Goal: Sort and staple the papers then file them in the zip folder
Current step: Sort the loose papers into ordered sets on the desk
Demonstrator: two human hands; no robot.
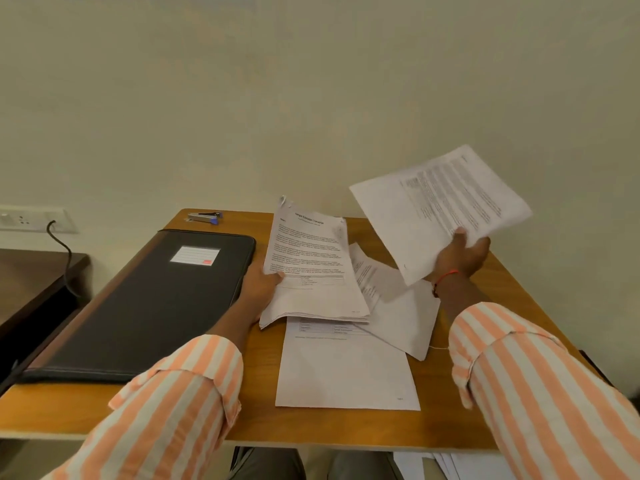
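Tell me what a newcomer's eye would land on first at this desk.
Most likely the printed sheet, gripped by the right hand and lifted above the right side of the table. Next, the stack of papers tilted up in the left hand at centre, with loose sheets lying beneath it. The black zip folder lies closed on the left, a stapler beyond it at the far edge.

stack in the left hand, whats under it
Under the stack, held up by the left hand, a flat sheet lies on the table and an angled sheet pokes out to its right. The stack covers their upper parts; anything else beneath is hidden.
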